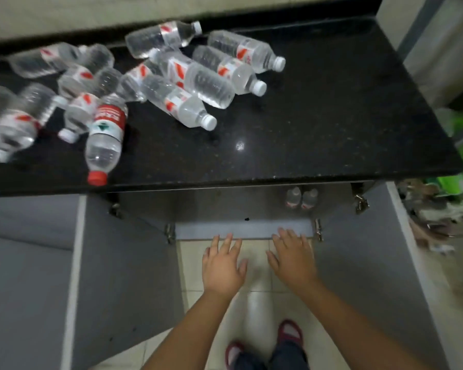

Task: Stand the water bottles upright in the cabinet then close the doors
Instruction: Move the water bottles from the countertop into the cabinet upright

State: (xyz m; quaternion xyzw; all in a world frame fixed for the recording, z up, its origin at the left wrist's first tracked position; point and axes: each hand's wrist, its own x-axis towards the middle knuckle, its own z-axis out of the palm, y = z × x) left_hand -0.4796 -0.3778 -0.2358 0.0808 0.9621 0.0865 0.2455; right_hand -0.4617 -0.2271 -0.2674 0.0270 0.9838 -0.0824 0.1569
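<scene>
Water bottles: a loose heap [187,76] lies on its side across the black countertop [318,124], filling its left and middle; clear plastic, white caps, red-marked labels, many touching or overlapping.
Odd bottle: one with a red label and red cap [106,140] lies nearest the front edge, cap pointing toward the person.
Already stored: two bottles [302,198] stand upright, side by side, deep in the right of the cabinet [241,228].
Doors: left door [123,263] and right door [358,257] both swung wide open.
Left hand [221,265]: open, fingers spread, empty, low before the cabinet's front lip.
Right hand [294,259]: open and empty too, fingertips near the lip.
Progress: early, I judge; most bottles remain on top.
Next move: likely reach up for a bottle from the heap's near edge.
Doing it well: grip mid-body, set it base-down just beside the standing pair, filling from the back so later ones do not topple them.
Risk: round bottles may roll off the counter when neighbours are pulled.
</scene>
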